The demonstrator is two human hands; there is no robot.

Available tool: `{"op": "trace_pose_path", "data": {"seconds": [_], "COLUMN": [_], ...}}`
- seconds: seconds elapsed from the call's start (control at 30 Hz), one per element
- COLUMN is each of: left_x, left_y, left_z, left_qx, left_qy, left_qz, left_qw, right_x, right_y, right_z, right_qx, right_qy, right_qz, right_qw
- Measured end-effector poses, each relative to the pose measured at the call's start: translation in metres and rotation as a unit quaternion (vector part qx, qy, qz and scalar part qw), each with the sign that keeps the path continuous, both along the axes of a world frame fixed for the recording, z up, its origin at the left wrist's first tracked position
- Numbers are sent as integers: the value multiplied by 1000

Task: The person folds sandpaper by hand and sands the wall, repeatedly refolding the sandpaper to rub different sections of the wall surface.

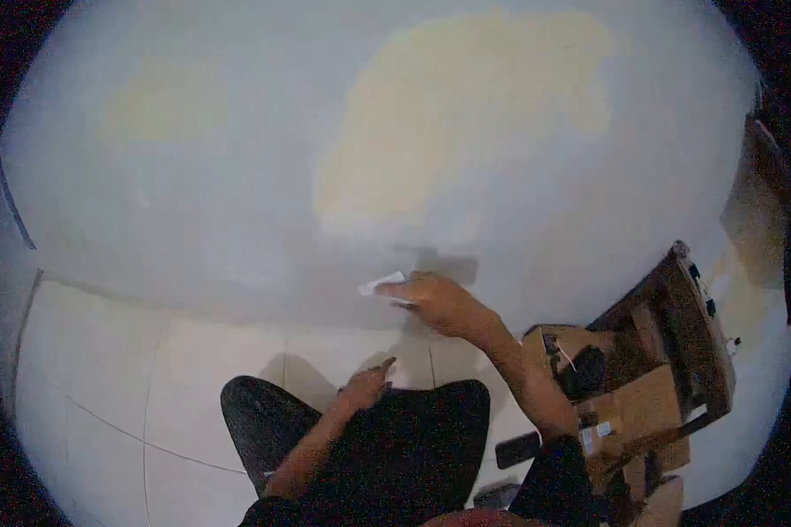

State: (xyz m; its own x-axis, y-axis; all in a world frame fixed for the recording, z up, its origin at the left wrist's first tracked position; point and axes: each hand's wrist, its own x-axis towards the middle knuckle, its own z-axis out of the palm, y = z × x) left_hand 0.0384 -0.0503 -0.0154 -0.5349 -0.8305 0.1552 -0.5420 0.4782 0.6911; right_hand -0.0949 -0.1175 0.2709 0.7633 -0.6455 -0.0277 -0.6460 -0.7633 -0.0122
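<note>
My right hand [441,303] reaches forward to the lower part of the pale wall [264,158]. Its fingers are closed on a thin, folded white cloth [387,285], which looks pressed to the wall; it could also be paper. A shadow falls on the wall beside that hand. Lower down, my left hand [366,386] hovers in front of my knees, apart from the wall. One of its fingers stretches out toward the wall, and I see nothing held there. Dim light blurs the other fingers.
Large pale yellowish patches [395,149] mark the wall. Light floor tiles [193,378] meet its foot. At the right stand an open cardboard box [642,413] and a dark wooden piece of furniture [677,325]. A dark phone [518,451] lies beside my right thigh.
</note>
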Motion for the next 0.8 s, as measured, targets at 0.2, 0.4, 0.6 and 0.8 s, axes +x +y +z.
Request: {"op": "trace_pose_path", "data": {"seconds": [0.2,0.4,0.6,0.8], "left_x": [4,21,15,19], "left_y": [0,-1,12,13], "left_z": [19,-14,18,28], "left_qx": [67,84,109,115], "left_qy": [17,27,52,60], "left_qz": [48,115,78,102], "left_qw": [996,989,990,986], "right_x": [-24,-23,-36,-34], "right_y": [-5,37,64,59], "right_z": [-81,-244,-327,-276], "right_qx": [100,336,329,234], "right_qy": [-75,-567,-628,-595], "right_qz": [-1,-283,-370,-355], "right_qw": [992,696,601,682]}}
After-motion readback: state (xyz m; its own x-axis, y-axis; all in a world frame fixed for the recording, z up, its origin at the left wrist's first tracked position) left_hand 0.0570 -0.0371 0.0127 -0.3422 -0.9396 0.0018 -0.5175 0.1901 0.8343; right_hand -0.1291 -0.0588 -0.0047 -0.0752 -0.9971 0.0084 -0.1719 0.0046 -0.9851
